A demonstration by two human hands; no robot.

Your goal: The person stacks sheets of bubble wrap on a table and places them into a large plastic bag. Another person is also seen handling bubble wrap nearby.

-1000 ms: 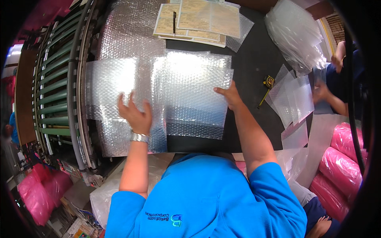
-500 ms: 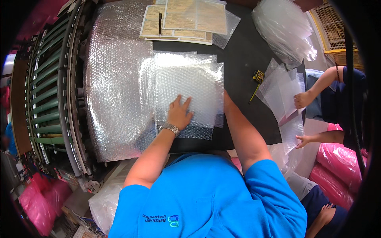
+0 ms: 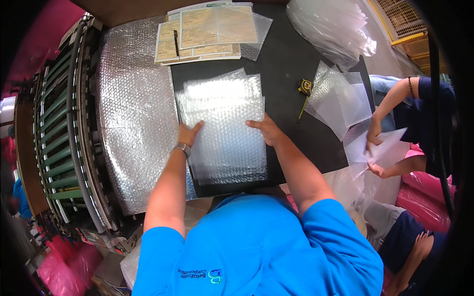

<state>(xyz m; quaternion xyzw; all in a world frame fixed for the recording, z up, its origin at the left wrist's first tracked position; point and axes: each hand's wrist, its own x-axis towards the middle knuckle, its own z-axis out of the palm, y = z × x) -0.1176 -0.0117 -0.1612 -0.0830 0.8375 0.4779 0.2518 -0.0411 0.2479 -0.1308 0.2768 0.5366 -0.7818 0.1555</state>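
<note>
A loose stack of clear bubble wrap sheets (image 3: 224,143) lies on the black tabletop in front of me, its upper sheets slightly fanned. My left hand (image 3: 190,133), with a metal watch on the wrist, grips the stack's left edge, thumb on top. Across from it, my right hand (image 3: 266,129) holds the right edge the same way. The other fingers of both hands are partly hidden at the sides of the stack. Just left of the stack, a wide length of bubble wrap (image 3: 136,118) covers that side of the table.
Printed forms (image 3: 217,29) with a black pen (image 3: 176,44) lie at the back. A tape measure (image 3: 304,87) rests on the black mat (image 3: 291,128). Beyond stands a bundle of clear bags (image 3: 331,29). At right, a co-worker's hands (image 3: 374,143) handle a sheet. A roller conveyor (image 3: 59,133) stands left.
My hands have moved to opposite edges of the stack; the right one was hidden at its side. The stack now sits apart from the wide bubble wrap. The co-worker has lifted a sheet.
</note>
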